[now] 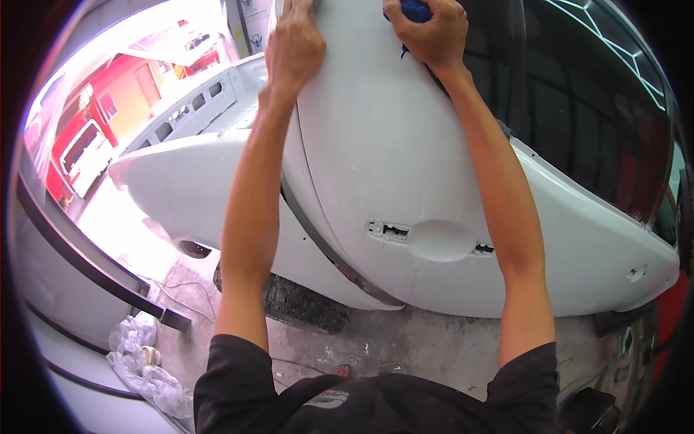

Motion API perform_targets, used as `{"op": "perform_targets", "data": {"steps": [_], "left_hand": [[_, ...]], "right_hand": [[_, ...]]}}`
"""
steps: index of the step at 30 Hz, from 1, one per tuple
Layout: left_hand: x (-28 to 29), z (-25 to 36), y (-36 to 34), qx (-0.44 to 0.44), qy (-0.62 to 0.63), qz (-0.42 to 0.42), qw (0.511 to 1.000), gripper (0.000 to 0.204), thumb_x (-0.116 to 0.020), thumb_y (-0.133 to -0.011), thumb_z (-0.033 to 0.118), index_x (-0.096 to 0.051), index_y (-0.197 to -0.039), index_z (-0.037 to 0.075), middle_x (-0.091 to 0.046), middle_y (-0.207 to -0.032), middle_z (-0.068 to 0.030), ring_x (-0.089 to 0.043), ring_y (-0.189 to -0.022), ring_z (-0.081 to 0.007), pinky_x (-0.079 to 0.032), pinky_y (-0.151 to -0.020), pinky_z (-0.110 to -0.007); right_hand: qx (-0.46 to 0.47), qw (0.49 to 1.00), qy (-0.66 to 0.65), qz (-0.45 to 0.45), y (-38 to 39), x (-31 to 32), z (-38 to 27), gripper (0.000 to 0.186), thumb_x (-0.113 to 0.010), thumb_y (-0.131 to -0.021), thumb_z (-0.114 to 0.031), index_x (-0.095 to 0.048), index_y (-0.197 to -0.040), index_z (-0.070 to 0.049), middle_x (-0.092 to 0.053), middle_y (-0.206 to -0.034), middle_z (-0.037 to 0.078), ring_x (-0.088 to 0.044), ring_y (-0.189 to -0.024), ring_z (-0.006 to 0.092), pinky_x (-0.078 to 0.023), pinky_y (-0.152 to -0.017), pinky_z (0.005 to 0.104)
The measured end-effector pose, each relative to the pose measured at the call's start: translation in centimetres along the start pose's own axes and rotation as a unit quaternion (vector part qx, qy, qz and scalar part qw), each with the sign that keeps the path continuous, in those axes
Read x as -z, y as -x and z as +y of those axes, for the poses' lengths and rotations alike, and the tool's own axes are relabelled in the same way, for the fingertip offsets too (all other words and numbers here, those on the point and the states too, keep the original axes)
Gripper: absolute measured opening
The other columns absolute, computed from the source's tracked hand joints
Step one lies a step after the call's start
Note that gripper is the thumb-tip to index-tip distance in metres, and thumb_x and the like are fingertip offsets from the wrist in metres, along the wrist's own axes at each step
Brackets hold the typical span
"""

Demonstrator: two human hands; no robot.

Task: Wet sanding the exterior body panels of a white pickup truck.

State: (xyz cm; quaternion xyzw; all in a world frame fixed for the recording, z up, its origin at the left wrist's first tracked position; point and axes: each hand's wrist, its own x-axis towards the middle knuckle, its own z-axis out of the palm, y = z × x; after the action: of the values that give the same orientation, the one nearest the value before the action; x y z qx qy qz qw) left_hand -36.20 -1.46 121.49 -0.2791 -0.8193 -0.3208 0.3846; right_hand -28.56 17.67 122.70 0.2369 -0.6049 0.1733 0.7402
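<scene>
- Head view, signs and packages: at the top centre of the frame a pale upright sign [249,25] with dark print stands behind the vehicle; its marks are too small to make out.
- At the lower left a crumpled clear plastic bag [144,369] lies on the floor beside a white panel [65,289] edged with a dark strip.
- At the upper left a red and yellow wall [123,94] shows through strong glare, with a white vehicle [83,155] in front of it.
- The white car door [390,159] fills the centre of the frame, its handle recess [437,239] bare in the lower middle; the dark window glass [578,108] takes the upper right.
- The left hand [293,47], at the top centre, rests on the door's upper left edge, fingers curled over it and pressed together; the fingertips run out of the frame.
- The right hand [426,32], top centre-right, is closed around a blue cloth [413,10], which pokes out above and below the fist, against the top of the door, just beside the dark glass.
- The two hands sit near each other, with bare white door between them.
- A black knobbly tyre [303,304] shows under the door at the lower centre, on the grey concrete floor [434,347].
</scene>
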Motion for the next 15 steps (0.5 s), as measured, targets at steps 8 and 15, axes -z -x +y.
{"op": "perform_targets", "data": {"steps": [8, 15], "left_hand": [[1.4, 0.2, -3.7, -0.122, 0.001, 0.175, 0.977, 0.044, -0.037, -0.101, 0.008, -0.058, -0.136, -0.005, -0.059, -0.138, -0.0291, -0.059, -0.126, -0.044, -0.044, -0.111, -0.047], [-4.7, -1.5, 4.0, -0.201, -0.011, 0.22, 0.955, 0.047, -0.044, -0.097, 0.0, -0.055, -0.142, 0.0, -0.054, -0.149, -0.0222, -0.046, -0.144, -0.0397, -0.038, -0.117, -0.051]], "right_hand": [[-0.015, 1.0, -0.017, 0.004, -0.1, -0.8, -1.1, 0.022, -0.074, -0.084, -0.018, -0.065, -0.072, -0.003, -0.06, -0.071, 0.01, -0.064, -0.061, 0.0287, -0.051, -0.059, 0.0383], [-0.02, 1.0, 0.014, 0.006, 0.1, 1.0, -0.1, 0.022, -0.074, -0.085, -0.023, -0.068, -0.074, -0.004, -0.062, -0.074, 0.009, -0.066, -0.063, 0.0282, -0.053, -0.059, 0.0389]]}}
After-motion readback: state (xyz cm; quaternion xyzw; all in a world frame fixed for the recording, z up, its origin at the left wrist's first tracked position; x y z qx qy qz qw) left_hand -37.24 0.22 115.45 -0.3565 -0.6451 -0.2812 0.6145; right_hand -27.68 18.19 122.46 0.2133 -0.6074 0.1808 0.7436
